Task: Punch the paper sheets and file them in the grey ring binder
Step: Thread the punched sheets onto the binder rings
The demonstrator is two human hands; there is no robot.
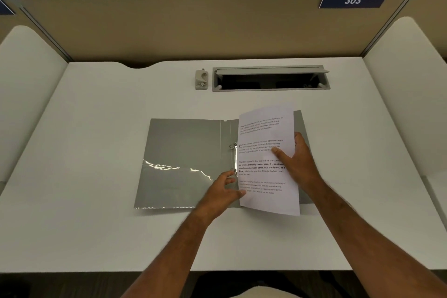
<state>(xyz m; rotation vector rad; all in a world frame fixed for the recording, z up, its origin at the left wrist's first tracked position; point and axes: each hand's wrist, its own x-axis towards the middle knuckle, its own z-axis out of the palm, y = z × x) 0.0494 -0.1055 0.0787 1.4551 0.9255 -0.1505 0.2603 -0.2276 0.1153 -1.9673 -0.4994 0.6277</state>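
Head view: grey ring binder lies open flat on the white desk, centre of frame, glossy left cover catching glare. Metal rings sit along the spine, just right of centre. Paper sheets, printed with text blocks, are over the binder's right half, left edge at the rings, bottom edge lifted slightly and overhanging the binder's lower edge. Right hand grips the sheets' right edge, thumb on top of the page, fingers behind, so closed on the paper. Left hand is at the lower ring, thumb tip touching the sheets' lower left edge, fingers curled loosely near the ring; cannot tell whether it actually pinches the paper or the ring. Both bare forearms come in from the bottom of frame. Hole punch, small and grey, stands upper centre of the desk, well apart from the binder, just left of the open cable tray. Beige partition behind, with a blue sign reading 303 in the upper right of frame.
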